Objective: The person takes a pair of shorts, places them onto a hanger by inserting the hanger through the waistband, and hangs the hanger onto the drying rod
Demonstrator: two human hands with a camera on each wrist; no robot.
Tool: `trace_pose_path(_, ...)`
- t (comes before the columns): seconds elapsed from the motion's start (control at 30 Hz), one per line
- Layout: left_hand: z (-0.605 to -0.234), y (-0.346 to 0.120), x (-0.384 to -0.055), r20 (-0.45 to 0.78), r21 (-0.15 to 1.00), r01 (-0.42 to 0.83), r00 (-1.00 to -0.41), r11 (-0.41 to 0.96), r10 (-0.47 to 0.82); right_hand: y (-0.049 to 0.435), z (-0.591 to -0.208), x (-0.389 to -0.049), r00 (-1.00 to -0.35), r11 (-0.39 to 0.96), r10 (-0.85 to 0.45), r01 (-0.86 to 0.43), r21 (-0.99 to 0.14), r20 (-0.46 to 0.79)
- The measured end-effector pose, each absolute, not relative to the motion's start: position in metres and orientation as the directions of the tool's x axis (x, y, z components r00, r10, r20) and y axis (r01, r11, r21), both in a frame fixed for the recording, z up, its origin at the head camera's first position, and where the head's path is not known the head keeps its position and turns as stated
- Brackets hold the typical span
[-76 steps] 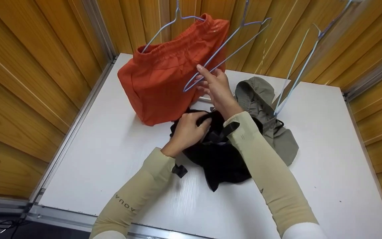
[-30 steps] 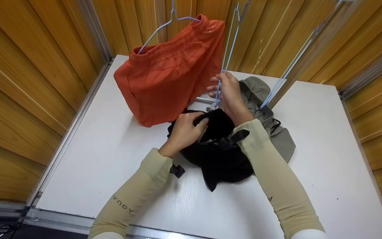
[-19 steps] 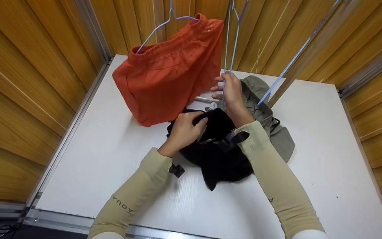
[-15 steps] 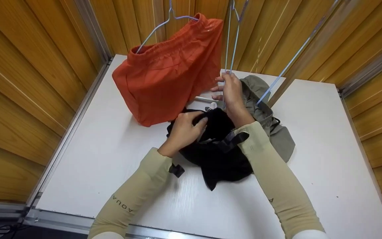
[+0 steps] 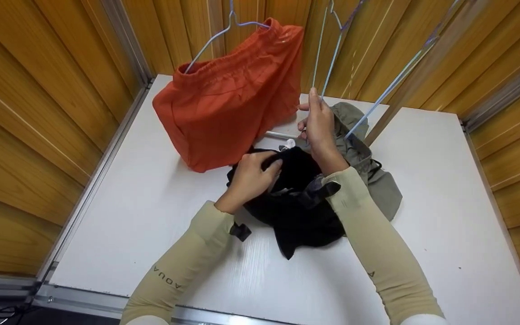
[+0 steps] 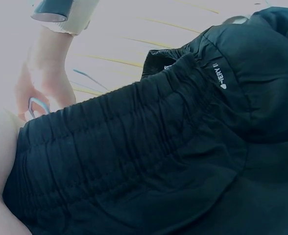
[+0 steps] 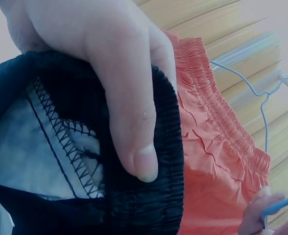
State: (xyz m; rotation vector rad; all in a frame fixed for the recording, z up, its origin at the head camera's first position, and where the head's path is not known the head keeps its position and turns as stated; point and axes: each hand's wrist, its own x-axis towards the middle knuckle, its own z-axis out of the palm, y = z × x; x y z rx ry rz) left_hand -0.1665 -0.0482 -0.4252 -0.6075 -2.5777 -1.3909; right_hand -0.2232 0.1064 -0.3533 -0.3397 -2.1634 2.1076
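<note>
In the head view my left hand (image 5: 252, 177) pinches the waistband of black shorts (image 5: 309, 225) bunched on the white table. The right wrist view shows that thumb pressed over the gathered waistband (image 7: 158, 200), with a pale lining inside. My right hand (image 5: 320, 125) grips the lower end of a blue wire hanger (image 5: 332, 63), just above and behind the shorts. In the right wrist view, fingertips hold the blue hanger end (image 7: 279, 206) at the lower right. The left wrist view has the black waistband (image 6: 109, 127) across it, the right hand (image 6: 48, 83) behind it.
Orange shorts (image 5: 224, 113) hang from another hanger (image 5: 210, 44) at the left. Grey-green shorts (image 5: 384, 194) lie at the right, a third hanger (image 5: 388, 88) slanting into their waistband. A metal bar (image 5: 280, 134) lies behind the black shorts. Wooden panels (image 5: 30, 113) enclose the table (image 5: 120, 225).
The middle hanger has turned from slanting left to nearly edge-on, its top lately moving right. My right hand moved right, and its spread fingers have closed on the hanger. My left hand stays put.
</note>
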Motion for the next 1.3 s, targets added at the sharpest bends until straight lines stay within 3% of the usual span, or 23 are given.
trace_pose_path(0.27,-0.425,-0.049,-0.167,0.304,0.776,0.406,-0.911,0.483,0.278,0.11,-0.356,-0.216,-0.966,0.058,0.257,0.008,-0.998,0.007)
trace_pose_path(0.73,-0.424,-0.054,-0.171,0.332,0.766,0.417,-0.908,0.489,0.254,0.121,-0.361,-0.203,-0.959,0.047,0.282,-0.007,-0.999,0.02)
trace_pose_path(1.07,-0.42,-0.058,-0.173,0.252,0.768,0.327,-0.945,0.55,0.21,0.129,-0.368,-0.194,-0.963,0.028,0.256,-0.078,-0.997,0.082)
trace_pose_path(1.3,-0.419,-0.061,-0.174,0.23,0.811,0.29,-0.956,0.508,0.18,0.133,-0.37,-0.191,-0.962,0.037,0.251,-0.101,-0.994,0.107)
